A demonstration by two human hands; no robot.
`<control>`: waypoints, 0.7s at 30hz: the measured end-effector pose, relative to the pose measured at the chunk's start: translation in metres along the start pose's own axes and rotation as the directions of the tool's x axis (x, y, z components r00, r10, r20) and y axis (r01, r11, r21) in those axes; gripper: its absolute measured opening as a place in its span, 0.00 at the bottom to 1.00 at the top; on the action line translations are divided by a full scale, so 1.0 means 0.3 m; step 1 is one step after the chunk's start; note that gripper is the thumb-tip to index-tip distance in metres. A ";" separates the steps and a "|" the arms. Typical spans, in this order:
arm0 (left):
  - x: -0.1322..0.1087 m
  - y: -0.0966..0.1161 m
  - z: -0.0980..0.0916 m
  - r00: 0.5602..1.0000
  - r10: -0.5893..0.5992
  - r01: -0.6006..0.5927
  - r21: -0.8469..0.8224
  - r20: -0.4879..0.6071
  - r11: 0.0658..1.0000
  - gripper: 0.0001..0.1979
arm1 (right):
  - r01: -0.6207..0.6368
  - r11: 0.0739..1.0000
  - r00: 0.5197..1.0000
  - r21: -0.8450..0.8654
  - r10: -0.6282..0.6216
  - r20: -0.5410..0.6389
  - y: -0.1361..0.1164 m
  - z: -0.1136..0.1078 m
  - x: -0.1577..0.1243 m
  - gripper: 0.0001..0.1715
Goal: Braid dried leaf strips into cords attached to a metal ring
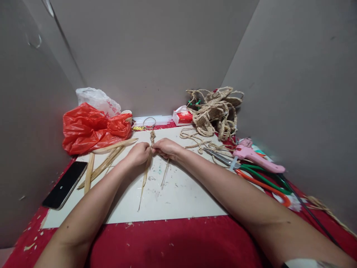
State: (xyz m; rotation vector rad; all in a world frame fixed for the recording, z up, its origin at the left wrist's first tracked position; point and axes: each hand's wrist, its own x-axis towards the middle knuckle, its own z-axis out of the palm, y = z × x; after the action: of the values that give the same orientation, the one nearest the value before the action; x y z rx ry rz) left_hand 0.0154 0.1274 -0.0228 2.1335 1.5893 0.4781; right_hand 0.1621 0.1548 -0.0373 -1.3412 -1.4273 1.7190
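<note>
Close together over the pale board (189, 201), my left hand (140, 153) and my right hand (166, 147) pinch a short braid of dried plant fibre (152, 137). The knotted part of the braid points away from me beyond the fingertips, towards a thin ring (149, 123). Loose strands (145, 178) hang back from under the left hand, and a thinner strand (165, 173) trails below the right. Both hands have their fingers closed; the exact grip point is partly hidden by the fingertips.
Left are a phone (66, 184), dried leaf strips (103, 167) and a red plastic bag (95, 128). At the back right lies a heap of braided cord (214, 111) beside a tissue pack (183, 116). A pink glue gun (258, 158) and scissors (259, 178) lie near my right forearm.
</note>
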 end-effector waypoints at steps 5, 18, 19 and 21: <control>-0.056 0.087 0.074 0.998 -0.001 0.029 0.494 -0.056 0.869 0.16 | -0.002 0.996 0.999 0.088 0.007 -0.052 0.003 0.015 -0.013 0.19; 0.014 0.021 -0.027 0.975 -0.222 0.175 -0.632 0.006 0.754 0.06 | -0.130 0.957 0.960 0.257 0.057 0.274 -0.015 -0.074 0.007 0.12; 0.031 0.000 -0.014 0.969 -0.247 0.188 -0.688 0.013 0.701 0.06 | -0.130 0.958 0.957 0.256 0.054 0.284 -0.014 -0.073 0.007 0.11; 0.054 -0.026 0.019 0.966 -0.215 0.242 -0.779 0.140 0.578 0.07 | -0.130 0.962 0.953 0.240 0.054 0.297 -0.010 -0.067 0.008 0.11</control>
State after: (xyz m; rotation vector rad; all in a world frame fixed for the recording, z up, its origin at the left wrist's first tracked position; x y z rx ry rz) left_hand 0.0166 0.1440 -0.0314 1.2167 1.2458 0.8633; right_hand 0.1791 0.1660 -0.0344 -1.0651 -1.2471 2.1499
